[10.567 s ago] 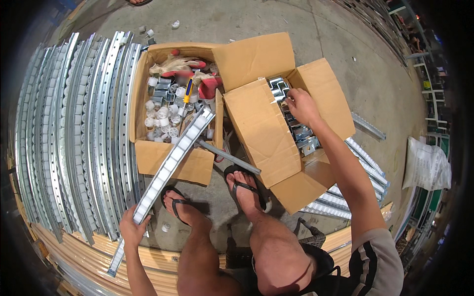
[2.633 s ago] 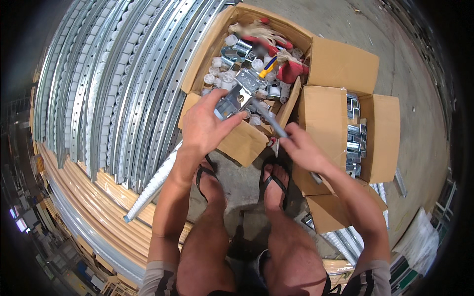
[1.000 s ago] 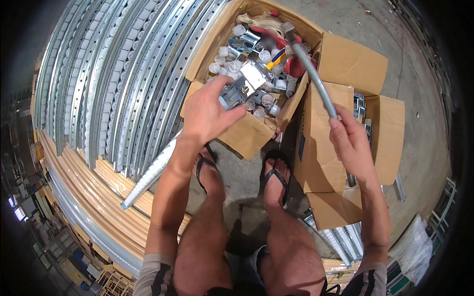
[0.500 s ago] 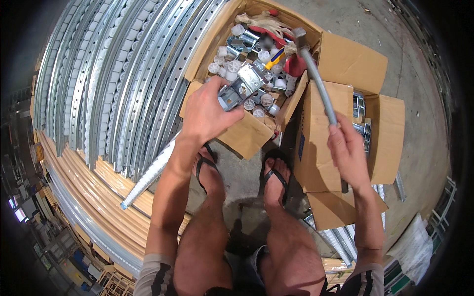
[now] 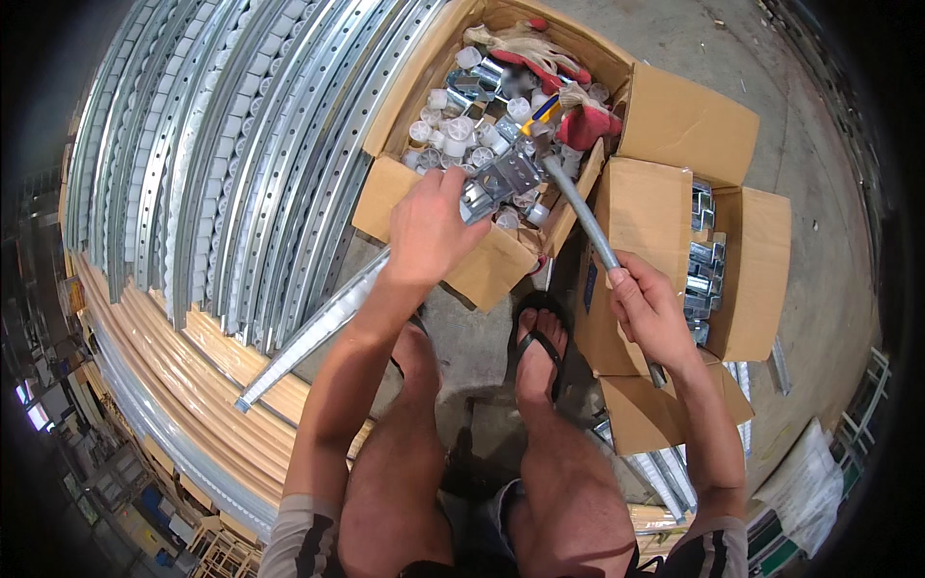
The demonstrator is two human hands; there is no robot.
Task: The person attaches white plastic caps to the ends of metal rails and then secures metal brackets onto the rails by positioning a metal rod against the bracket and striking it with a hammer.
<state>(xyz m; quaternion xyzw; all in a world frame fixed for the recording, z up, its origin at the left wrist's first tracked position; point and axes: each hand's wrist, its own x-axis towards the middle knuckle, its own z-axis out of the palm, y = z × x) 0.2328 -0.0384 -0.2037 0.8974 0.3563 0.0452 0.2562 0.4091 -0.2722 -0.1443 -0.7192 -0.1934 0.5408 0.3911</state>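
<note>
My left hand [image 5: 431, 226] is closed around the upper end of a silver roller track [image 5: 313, 342], which slants down to the left behind my forearm. A shiny metal bracket [image 5: 511, 176] sits at that end, just past my fingers. My right hand [image 5: 653, 310] grips a hammer [image 5: 585, 214] by its grey tubular handle, thumb along the shaft. The hammer's head is right by the bracket's far end; whether they touch, I cannot tell. Beneath them is an opened cardboard box [image 5: 385, 197] holding white plastic wheels [image 5: 458, 132], metal pieces and red-and-white work gloves [image 5: 588, 125].
Long metal roller tracks [image 5: 231, 144] lie stacked at the left, above tan tubes [image 5: 193, 356]. At the right, a second open carton [image 5: 756, 270] holds metal brackets [image 5: 704, 265]. More tracks [image 5: 665, 472] lie below it. My sandalled feet stand on concrete between the boxes.
The hammer has swung down and left, bringing its head to the bracket. My left hand, with the track and bracket, has shifted right and slightly down.
</note>
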